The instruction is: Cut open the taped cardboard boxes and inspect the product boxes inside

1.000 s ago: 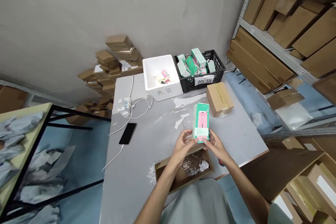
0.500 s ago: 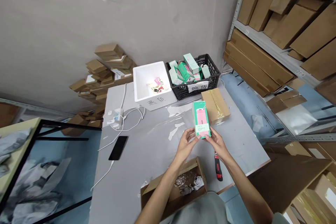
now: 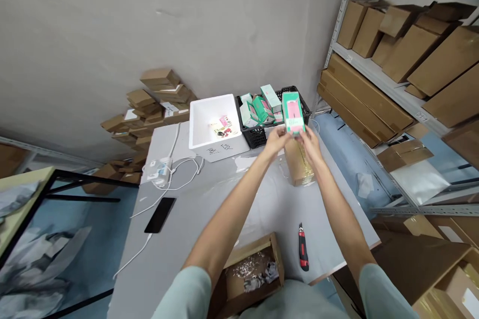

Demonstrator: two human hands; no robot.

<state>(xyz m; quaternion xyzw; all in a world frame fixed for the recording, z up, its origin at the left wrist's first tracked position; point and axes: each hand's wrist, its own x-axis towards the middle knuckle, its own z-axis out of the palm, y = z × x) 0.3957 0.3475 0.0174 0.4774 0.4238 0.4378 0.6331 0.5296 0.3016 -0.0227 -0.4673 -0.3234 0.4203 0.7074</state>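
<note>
Between my left hand [image 3: 277, 140] and my right hand [image 3: 309, 142] is a green box with a pink picture [image 3: 294, 112]. Both hands grip its lower end, fingers closed on the two sides. The box is held up over the right part of a black plastic crate [image 3: 256, 138], hiding some of it. Several similar green and white boxes [image 3: 264, 109] lie jumbled in the crate. Just below my hands, a taped brown carton [image 3: 298, 164] rests on the table, partly covered by them.
A white foam box [image 3: 220, 152] holding printed cards stands left of the crate. A red and black utility knife [image 3: 303, 249] lies near the front edge. An open carton [image 3: 275, 259] sits close to my body. Left are a phone [image 3: 159, 215] and a power strip [image 3: 160, 172] with cables.
Both hands have carried the green box forward, away from my body, from above the table to over the crate's right side. The view has shifted slightly.
</note>
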